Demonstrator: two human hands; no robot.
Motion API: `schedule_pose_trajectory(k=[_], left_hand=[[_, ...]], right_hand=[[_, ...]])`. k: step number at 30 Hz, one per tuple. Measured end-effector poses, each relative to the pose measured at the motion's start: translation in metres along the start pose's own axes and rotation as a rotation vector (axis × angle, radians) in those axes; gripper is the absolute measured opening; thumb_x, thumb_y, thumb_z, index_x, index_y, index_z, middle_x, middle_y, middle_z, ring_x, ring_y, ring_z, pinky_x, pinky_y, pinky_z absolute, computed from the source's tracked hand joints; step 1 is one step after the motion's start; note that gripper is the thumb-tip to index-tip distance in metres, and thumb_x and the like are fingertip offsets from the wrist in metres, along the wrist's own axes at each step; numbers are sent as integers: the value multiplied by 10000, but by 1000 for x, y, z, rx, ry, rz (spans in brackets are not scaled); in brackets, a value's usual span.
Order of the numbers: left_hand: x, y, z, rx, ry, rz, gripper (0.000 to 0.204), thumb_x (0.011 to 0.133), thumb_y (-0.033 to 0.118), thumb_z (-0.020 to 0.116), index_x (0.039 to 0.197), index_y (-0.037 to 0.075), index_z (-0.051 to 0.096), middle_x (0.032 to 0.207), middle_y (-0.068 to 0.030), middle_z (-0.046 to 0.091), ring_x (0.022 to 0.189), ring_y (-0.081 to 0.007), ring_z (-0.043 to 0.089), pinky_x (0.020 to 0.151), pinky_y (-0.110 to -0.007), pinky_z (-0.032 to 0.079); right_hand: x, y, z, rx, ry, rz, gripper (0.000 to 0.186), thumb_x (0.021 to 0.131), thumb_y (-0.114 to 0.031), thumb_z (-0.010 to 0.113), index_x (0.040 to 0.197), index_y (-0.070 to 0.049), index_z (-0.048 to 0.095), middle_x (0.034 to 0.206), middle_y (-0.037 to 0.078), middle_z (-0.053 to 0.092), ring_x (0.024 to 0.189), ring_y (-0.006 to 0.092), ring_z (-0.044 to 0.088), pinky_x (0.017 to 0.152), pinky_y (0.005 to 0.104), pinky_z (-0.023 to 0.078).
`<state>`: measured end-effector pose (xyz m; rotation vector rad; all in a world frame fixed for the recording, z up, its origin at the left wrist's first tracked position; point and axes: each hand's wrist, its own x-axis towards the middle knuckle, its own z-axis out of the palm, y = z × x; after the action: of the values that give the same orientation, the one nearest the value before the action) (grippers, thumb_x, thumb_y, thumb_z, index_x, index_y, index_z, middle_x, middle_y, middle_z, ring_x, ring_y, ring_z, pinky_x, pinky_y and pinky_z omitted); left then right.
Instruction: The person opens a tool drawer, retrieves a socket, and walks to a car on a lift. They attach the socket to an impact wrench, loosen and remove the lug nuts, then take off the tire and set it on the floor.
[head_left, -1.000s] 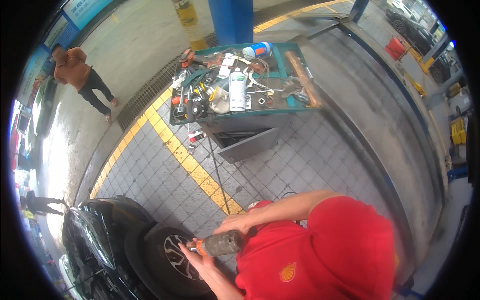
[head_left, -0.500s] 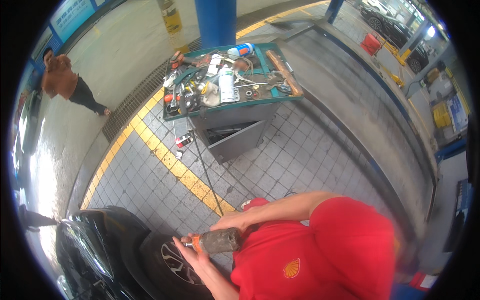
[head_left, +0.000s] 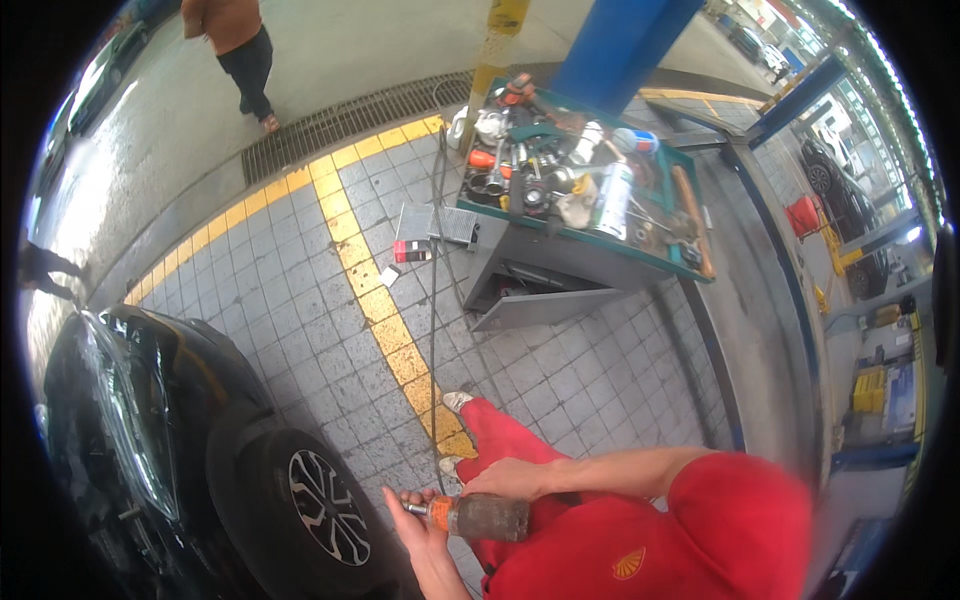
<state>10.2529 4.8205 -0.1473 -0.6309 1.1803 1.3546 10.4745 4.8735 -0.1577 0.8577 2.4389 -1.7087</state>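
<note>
My left hand (head_left: 425,525) grips the orange-banded front of a grimy power tool (head_left: 490,516), held level at my waist. My right hand (head_left: 505,478) lies just behind the tool's body, its fingers hidden. A dark hose or cable (head_left: 434,340) runs across the floor near the hands. To the left stands a black car (head_left: 130,420) with its front wheel (head_left: 328,505) beside my left hand. Above, a green-topped tool cart (head_left: 680,262), crowded with tools and cans, has its lower door (head_left: 545,308) swung open.
A box (head_left: 412,250) and metal panel (head_left: 450,225) lie beside the cart. A blue post (head_left: 620,45), yellow pole (head_left: 500,35) and drain grate (head_left: 350,105) are behind it. Rails (head_left: 770,290) run at right. Two people (head_left: 238,45) (head_left: 50,270) are at the left.
My view has swung left, so the cart sits farther right and more of the car shows. The person in orange appears higher up, walking. Both my hands stay at the tool.
</note>
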Motion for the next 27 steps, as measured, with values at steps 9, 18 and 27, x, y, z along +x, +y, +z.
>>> schedule_pose_trajectory(k=[9,18,27], left_hand=[[129,11,-58,-190,102,80,417,1025,486,650,814,158,504,706,7,520,735,-208,567,746,-387,519],[239,18,-146,-235,19,156,343,1010,500,626,970,173,530,950,-76,582,931,-271,583,836,-498,533],[398,33,-275,-218,-59,595,279,1049,325,629,1087,50,608,927,-155,716,998,-364,731,865,-478,579]], right_hand=[[121,96,14,133,-145,-223,478,893,-257,673,1330,-82,588,1141,163,711,1078,388,671,859,487,526],[213,182,104,58,-258,-126,468,925,-224,607,1379,-119,565,1211,167,697,1110,400,658,898,470,527],[355,285,251,99,-217,-212,492,846,-214,751,1292,-61,612,1111,190,697,1060,411,680,898,444,542]])
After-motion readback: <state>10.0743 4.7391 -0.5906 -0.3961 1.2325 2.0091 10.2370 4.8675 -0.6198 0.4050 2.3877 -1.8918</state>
